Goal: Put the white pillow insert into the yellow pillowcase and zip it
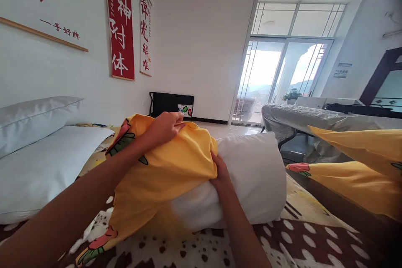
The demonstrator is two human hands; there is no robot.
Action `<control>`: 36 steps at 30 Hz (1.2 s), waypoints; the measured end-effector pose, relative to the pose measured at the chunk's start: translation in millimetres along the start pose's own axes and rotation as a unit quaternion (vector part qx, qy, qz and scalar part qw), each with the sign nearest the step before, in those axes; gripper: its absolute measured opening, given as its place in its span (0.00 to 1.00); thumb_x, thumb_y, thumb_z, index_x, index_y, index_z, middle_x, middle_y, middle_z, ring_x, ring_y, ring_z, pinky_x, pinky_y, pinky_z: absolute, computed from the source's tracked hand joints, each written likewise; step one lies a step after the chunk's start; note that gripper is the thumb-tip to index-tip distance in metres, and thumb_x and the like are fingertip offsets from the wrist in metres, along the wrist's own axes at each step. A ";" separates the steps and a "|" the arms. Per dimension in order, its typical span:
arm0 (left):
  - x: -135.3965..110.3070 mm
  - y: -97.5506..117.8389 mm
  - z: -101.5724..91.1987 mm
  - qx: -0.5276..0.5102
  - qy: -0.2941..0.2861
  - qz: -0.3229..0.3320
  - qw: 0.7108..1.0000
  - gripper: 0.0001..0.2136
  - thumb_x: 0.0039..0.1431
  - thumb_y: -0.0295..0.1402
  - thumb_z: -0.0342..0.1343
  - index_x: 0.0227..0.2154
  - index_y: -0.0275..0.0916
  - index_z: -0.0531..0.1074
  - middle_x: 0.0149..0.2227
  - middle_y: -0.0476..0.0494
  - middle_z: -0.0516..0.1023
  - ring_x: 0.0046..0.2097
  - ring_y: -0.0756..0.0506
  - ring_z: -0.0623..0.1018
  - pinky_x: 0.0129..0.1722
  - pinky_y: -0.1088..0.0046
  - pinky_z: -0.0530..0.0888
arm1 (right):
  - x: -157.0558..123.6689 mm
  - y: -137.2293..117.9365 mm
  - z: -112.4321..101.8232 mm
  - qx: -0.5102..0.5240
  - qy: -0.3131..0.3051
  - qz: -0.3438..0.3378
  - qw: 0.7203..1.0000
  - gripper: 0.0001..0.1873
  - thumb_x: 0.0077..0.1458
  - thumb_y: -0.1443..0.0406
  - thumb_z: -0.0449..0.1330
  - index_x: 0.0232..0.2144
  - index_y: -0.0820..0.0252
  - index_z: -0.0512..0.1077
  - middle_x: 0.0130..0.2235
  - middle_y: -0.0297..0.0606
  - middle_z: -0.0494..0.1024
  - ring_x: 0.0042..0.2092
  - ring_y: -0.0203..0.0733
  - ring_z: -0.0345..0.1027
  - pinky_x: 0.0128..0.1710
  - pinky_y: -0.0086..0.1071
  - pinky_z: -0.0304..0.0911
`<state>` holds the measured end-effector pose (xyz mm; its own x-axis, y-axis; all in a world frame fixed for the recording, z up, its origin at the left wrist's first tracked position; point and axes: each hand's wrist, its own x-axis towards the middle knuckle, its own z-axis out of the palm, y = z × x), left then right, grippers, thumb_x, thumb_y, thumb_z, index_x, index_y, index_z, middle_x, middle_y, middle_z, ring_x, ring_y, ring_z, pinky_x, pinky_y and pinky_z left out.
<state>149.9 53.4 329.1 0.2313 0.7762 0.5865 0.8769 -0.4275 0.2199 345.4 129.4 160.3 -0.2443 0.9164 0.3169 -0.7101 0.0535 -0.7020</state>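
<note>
A yellow pillowcase (157, 171) printed with pink flowers and green leaves is drawn over the left part of a white pillow (251, 176). The right part of the pillow is uncovered. My left hand (168, 127) is closed on the cloth at the pillowcase's upper side. At the pillowcase's right-hand edge, against the pillow, my right hand (220, 171) grips the fabric, its thumb on top. A lower flap of the pillowcase hangs down over the bed, slightly blurred.
White pillows (47, 163) lie on the left of the patterned bedding (314, 243). More yellow flowered cloth (361, 180) is at the right, over a dark shape I cannot make out. Beyond stand a plastic-covered piece of furniture (314, 115) and a sliding glass door (282, 71).
</note>
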 end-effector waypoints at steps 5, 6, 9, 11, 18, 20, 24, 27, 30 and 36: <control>-14.4 1.5 -2.4 0.120 -0.082 -0.041 0.988 0.10 0.58 0.41 0.48 0.34 0.40 0.63 0.29 0.46 0.72 0.30 0.46 0.70 0.28 0.72 0.60 | 1.2 9.4 -9.3 0.082 0.009 -0.039 0.996 0.11 0.43 0.63 0.66 0.33 0.56 0.75 0.37 0.33 0.81 0.41 0.40 0.75 0.46 0.34 0.70; -15.2 -1.8 -3.5 0.135 -0.092 -0.051 0.985 0.13 0.56 0.44 0.49 0.37 0.39 0.65 0.33 0.44 0.74 0.34 0.44 0.72 0.29 0.72 0.62 | 0.3 12.1 -8.6 0.092 0.009 -0.045 0.995 0.09 0.44 0.63 0.65 0.32 0.56 0.75 0.37 0.34 0.81 0.41 0.41 0.75 0.46 0.35 0.70; -14.9 -11.9 -4.8 0.161 -0.155 -0.056 0.973 0.22 0.52 0.53 0.50 0.39 0.39 0.70 0.41 0.41 0.75 0.41 0.41 0.74 0.34 0.70 0.65 | -2.2 18.1 -4.3 0.117 0.025 -0.037 0.992 0.07 0.44 0.63 0.64 0.30 0.56 0.75 0.34 0.33 0.81 0.39 0.41 0.76 0.46 0.38 0.71; -14.2 -15.6 -3.9 0.178 -0.195 -0.038 0.964 0.24 0.52 0.56 0.48 0.35 0.41 0.73 0.41 0.41 0.75 0.42 0.40 0.74 0.35 0.69 0.66 | -3.5 18.5 -1.2 0.126 0.035 -0.020 0.991 0.07 0.43 0.64 0.65 0.29 0.56 0.75 0.33 0.33 0.81 0.37 0.42 0.76 0.46 0.39 0.71; -10.7 -17.7 11.4 0.225 -0.217 0.045 0.949 0.20 0.54 0.49 0.49 0.41 0.41 0.73 0.39 0.38 0.78 0.41 0.38 0.76 0.36 0.67 0.68 | -19.6 9.7 3.6 0.095 0.007 0.052 0.994 0.07 0.46 0.67 0.64 0.32 0.59 0.76 0.35 0.34 0.81 0.39 0.42 0.76 0.42 0.35 0.72; -8.5 -16.5 16.5 0.245 -0.222 0.025 0.943 0.20 0.56 0.48 0.47 0.40 0.38 0.74 0.39 0.34 0.78 0.41 0.36 0.77 0.36 0.65 0.68 | -29.2 7.1 2.0 0.080 0.003 0.064 0.995 0.06 0.48 0.69 0.63 0.32 0.59 0.76 0.36 0.34 0.81 0.38 0.39 0.76 0.38 0.30 0.72; -7.0 -11.4 19.1 0.240 -0.224 0.016 0.945 0.16 0.57 0.40 0.46 0.42 0.40 0.75 0.42 0.35 0.78 0.43 0.36 0.76 0.38 0.65 0.68 | -46.9 -3.2 -4.0 0.075 -0.017 0.081 0.994 0.08 0.52 0.67 0.62 0.37 0.57 0.75 0.42 0.34 0.81 0.41 0.37 0.75 0.39 0.28 0.72; -8.3 -10.5 13.9 0.209 -0.187 0.010 0.960 0.14 0.56 0.36 0.46 0.39 0.43 0.75 0.39 0.39 0.79 0.41 0.38 0.76 0.35 0.68 0.67 | -53.9 -12.6 -8.0 0.064 -0.036 0.106 0.992 0.10 0.53 0.62 0.62 0.38 0.56 0.75 0.40 0.34 0.81 0.42 0.40 0.75 0.41 0.32 0.71; -7.2 -14.3 8.5 0.178 -0.120 -0.023 0.976 0.14 0.58 0.40 0.45 0.35 0.43 0.75 0.36 0.41 0.79 0.39 0.39 0.76 0.33 0.68 0.65 | -58.9 -19.0 -9.9 0.025 -0.066 0.124 0.990 0.13 0.49 0.62 0.64 0.39 0.58 0.75 0.39 0.37 0.81 0.44 0.44 0.74 0.45 0.37 0.70; 6.4 -12.9 14.5 0.198 -0.094 -0.020 0.975 0.16 0.59 0.41 0.44 0.32 0.40 0.74 0.34 0.39 0.78 0.38 0.39 0.76 0.38 0.65 0.67 | -81.5 -18.0 18.7 -0.007 -0.102 0.088 0.991 0.14 0.40 0.63 0.69 0.34 0.56 0.76 0.38 0.38 0.80 0.45 0.44 0.73 0.48 0.39 0.66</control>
<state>146.2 70.7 318.7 0.2333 0.8761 0.4219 0.9724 -0.2108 -0.0999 365.8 46.3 159.0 -0.4923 0.8132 0.3105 -0.6363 -0.0929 -0.7658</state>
